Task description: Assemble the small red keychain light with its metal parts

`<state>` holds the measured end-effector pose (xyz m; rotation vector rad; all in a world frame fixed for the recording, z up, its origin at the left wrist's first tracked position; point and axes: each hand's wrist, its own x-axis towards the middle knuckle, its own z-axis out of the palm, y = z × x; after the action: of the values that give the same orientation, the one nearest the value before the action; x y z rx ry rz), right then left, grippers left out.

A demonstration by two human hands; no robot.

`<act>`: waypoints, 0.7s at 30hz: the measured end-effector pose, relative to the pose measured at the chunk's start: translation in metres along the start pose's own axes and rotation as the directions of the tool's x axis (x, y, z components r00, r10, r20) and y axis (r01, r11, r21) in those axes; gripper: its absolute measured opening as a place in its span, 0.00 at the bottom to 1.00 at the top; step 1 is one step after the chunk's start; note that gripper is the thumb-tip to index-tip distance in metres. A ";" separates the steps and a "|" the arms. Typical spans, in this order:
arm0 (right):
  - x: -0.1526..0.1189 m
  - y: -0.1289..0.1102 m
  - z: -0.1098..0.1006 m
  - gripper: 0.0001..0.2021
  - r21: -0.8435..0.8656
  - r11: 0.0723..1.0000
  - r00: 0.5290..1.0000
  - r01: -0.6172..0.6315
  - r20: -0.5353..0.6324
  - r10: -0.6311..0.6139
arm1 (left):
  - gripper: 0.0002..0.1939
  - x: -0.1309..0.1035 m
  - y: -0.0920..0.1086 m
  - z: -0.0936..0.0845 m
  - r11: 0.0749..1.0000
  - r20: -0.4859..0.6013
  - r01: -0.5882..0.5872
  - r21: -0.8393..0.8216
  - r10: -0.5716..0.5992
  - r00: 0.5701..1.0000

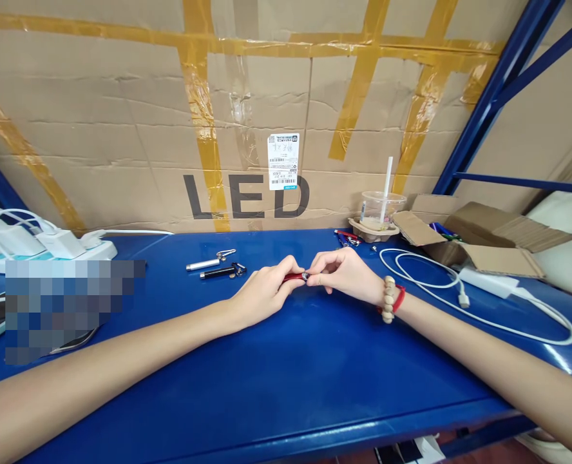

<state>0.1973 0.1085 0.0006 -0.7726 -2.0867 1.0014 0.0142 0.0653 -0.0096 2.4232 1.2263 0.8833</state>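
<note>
Between thumb and fingers, my left hand [269,290] holds a small red pen-shaped tube [293,278], much of it hidden by the fingers. My right hand [337,269] is closed in a pinch at the tube's silver end [306,276], its fingertips meeting those of my left hand. Left of the hands, on the blue table [276,386], lie a silver tube [203,265] and a black tube [218,272] of similar shape. Both have small metal clasps at their right ends. Several red and blue tubes [348,238] are heaped behind my right hand.
A clear plastic cup [380,207] with a straw stands in a cardboard holder at the back. On the right are an open cardboard box [484,225] and a white charger [489,281] with coiled cable. A white power strip [93,251] sits left. A large carton [145,129] walls the back.
</note>
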 end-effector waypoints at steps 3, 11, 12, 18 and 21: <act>0.000 0.000 0.002 0.12 -0.046 0.998 0.998 -0.053 -0.028 0.052 | 0.05 0.000 -0.001 0.001 1.000 -0.004 0.008 0.025 -0.008 1.000; 0.002 0.002 0.002 0.14 -0.048 0.983 0.985 -0.174 -0.010 0.174 | 0.05 0.002 0.001 0.000 1.000 -0.018 -0.005 0.018 0.006 1.000; 0.002 0.002 0.002 0.14 -0.047 0.980 0.981 -0.191 0.005 0.192 | 0.05 0.001 0.002 0.000 1.000 -0.016 -0.008 0.025 0.009 1.000; 0.002 0.001 0.002 0.18 -0.040 0.966 0.965 -0.254 0.062 0.256 | 0.07 -0.003 0.005 -0.003 0.996 -0.001 0.018 0.086 -0.018 1.000; 0.003 0.001 0.002 0.20 -0.059 0.961 0.958 -0.270 0.087 0.274 | 0.08 -0.005 0.005 -0.004 0.995 -0.003 -0.001 0.099 0.001 1.000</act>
<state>0.1941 0.1102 -0.0007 -1.0780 -2.1289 1.1579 0.0130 0.0582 -0.0061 2.5005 1.2993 0.8455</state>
